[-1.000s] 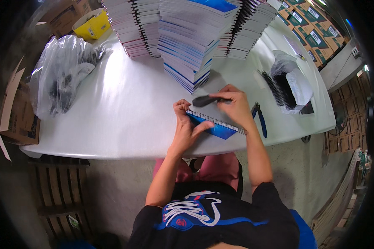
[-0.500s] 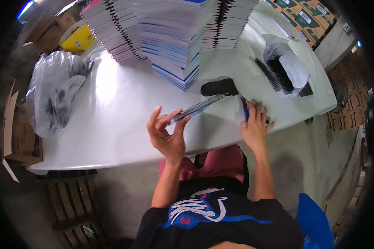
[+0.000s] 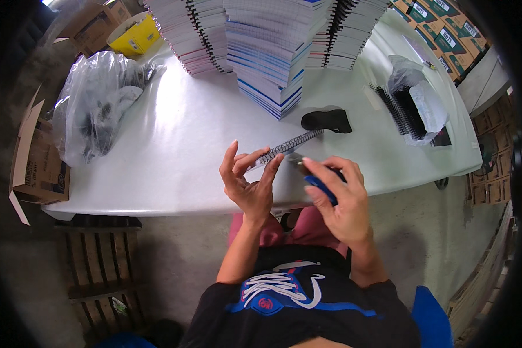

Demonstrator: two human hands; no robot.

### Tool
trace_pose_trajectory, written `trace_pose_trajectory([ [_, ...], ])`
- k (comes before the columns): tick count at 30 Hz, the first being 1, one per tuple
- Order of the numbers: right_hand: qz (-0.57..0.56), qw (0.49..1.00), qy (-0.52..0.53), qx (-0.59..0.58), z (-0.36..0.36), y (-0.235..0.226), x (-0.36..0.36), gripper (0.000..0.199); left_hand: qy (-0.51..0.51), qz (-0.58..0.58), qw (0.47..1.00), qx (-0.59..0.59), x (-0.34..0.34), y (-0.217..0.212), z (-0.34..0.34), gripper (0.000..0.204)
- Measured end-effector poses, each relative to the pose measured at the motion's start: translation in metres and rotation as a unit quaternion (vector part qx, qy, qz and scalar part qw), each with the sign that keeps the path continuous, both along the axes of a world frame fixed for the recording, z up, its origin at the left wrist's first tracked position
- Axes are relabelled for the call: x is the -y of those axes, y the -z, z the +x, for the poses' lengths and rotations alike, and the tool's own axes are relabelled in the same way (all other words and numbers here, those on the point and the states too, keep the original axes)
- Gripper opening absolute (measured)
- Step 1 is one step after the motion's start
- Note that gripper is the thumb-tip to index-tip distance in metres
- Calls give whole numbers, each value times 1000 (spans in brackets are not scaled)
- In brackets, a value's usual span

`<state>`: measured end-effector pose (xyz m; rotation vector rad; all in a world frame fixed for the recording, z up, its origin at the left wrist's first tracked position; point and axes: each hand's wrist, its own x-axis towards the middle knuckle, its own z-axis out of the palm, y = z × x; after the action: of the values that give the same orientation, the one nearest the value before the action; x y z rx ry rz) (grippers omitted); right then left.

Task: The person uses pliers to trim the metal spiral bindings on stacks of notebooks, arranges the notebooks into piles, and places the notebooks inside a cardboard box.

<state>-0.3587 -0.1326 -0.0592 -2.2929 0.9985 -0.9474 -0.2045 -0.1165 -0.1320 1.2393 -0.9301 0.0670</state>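
Note:
My left hand (image 3: 250, 188) pinches the near end of a thin spiral-bound notebook (image 3: 293, 142), its dark wire coil facing up, between thumb and fingers. Wrapped in my right hand (image 3: 347, 203) is a pair of blue-handled pliers (image 3: 320, 187). Their metal jaws are close to the coil's near end, just right of my left thumb. Whether the jaws touch the wire I cannot tell. Beyond the notebook's far end lies a flat black object with a rounded end (image 3: 326, 120), whose kind is unclear.
Tall stacks of spiral-bound notebooks (image 3: 267, 58) stand at the back of the white table (image 3: 174, 180). A plastic bag with black coils (image 3: 403, 113) lies to the right. On the left are a clear plastic bag (image 3: 101, 104), a yellow bin (image 3: 134, 36) and a cardboard box (image 3: 43, 162).
My right hand has come left with the pliers, from the table at the right to the notebook's near end. My left hand keeps its pinch on the notebook. The view has shifted slightly.

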Motion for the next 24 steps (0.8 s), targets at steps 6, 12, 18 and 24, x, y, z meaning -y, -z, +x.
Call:
trace_pose_trajectory([
  [6, -106, 992, -19, -62, 14, -14, -3, 33, -7, -46, 998, 48, -3, -5, 2, 73],
  [12, -3, 997, -63, -54, 12, -7, -7, 34, 6, -75, 996, 53, -5, -5, 1, 75],
  [18, 644, 679, -241, 256, 5, 14, -2, 36, -45, -90, 990, 95, -7, 5, -1, 73],
  [24, 325, 909, -206, 156, 13, 29, 6, 35, -63, -30, 998, -7, -12, -6, 6, 71],
])
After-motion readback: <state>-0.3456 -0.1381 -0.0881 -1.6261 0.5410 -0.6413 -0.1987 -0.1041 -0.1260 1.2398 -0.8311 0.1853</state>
